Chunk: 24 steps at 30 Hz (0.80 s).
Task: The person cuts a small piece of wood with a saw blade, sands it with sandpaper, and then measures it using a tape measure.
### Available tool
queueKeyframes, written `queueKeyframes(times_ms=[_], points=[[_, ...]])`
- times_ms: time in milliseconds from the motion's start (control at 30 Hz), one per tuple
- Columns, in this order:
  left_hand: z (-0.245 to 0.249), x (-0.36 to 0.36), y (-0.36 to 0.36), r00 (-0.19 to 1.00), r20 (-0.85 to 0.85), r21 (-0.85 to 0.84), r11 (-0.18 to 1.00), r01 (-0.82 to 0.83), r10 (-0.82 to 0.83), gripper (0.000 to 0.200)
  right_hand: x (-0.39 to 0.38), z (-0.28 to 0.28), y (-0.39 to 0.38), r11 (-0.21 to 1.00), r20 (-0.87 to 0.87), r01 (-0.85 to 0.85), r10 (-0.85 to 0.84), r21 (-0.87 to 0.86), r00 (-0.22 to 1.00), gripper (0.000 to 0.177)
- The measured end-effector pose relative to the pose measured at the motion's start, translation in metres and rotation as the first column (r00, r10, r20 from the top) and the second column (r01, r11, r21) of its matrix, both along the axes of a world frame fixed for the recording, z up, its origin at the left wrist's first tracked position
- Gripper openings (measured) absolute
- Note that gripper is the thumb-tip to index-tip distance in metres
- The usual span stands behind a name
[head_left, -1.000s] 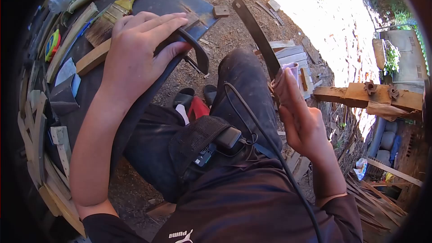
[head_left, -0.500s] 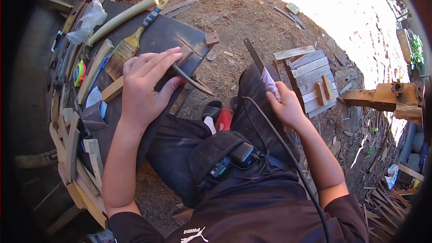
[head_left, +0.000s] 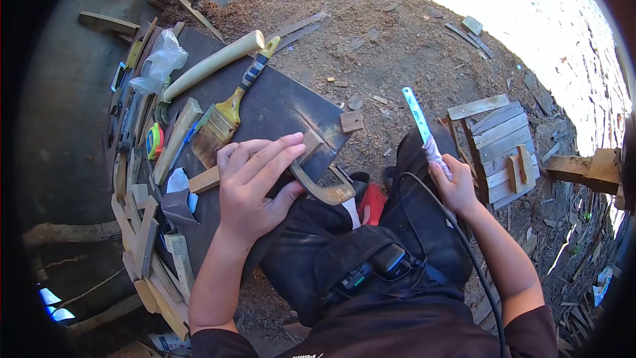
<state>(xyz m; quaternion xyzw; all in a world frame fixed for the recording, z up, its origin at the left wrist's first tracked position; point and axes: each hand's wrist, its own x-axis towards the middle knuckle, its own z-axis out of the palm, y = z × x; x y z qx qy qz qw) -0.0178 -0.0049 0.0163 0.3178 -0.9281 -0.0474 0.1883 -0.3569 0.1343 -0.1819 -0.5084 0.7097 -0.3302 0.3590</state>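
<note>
My left hand (head_left: 260,182) is closed on a curved wooden piece (head_left: 326,191), pinched between thumb and fingers at the workbench's edge. Its squared end rests close over the bench, and its curved end sticks out past the edge above my lap. My right hand (head_left: 454,184) grips a hacksaw blade (head_left: 417,111) by its cloth-wrapped end (head_left: 434,151). The blade points up and away over my right knee, apart from the wood, and its face shines pale blue. A small wooden block (head_left: 351,120) sits at the bench corner.
On the dark bench (head_left: 278,103) lie a paintbrush (head_left: 228,111), a round wooden stick (head_left: 215,66), a plastic bag (head_left: 161,59), a tape measure (head_left: 154,140) and several wood strips. A slatted wooden stand (head_left: 500,139) is at my right. A black cable (head_left: 457,225) crosses my lap.
The whole view has shifted, so the bench and both hands appear farther right. The curved piece now shows more of its broad side. The blade has turned from dark to shiny.
</note>
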Motion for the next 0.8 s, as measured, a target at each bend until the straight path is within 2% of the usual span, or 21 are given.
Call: queueKeyframes(times_ms=[33,100,367,800], points=[[-0.001,0.000,-0.001,1.000,-0.006,0.001,1.000,-0.003,0.003,0.048,-0.002,-0.008,0.001,0.999,0.112,0.028,-0.030,0.024,0.993,0.034],[-0.001,0.000,-0.002,1.000,-0.019,0.005,1.000,-0.010,0.010,0.048,-0.003,-0.008,-0.001,0.996,0.193,0.048,-0.061,0.072,0.979,0.034],[0.002,0.000,-0.005,1.000,0.014,0.051,0.999,-0.016,0.016,0.044,-0.003,-0.013,-0.006,0.990,0.378,0.090,-0.126,0.112,0.917,0.034],[0.004,0.002,-0.009,1.000,0.021,0.057,0.998,-0.019,0.018,0.050,-0.006,-0.018,-0.012,0.988,0.431,0.064,-0.118,0.137,0.895,0.033]])
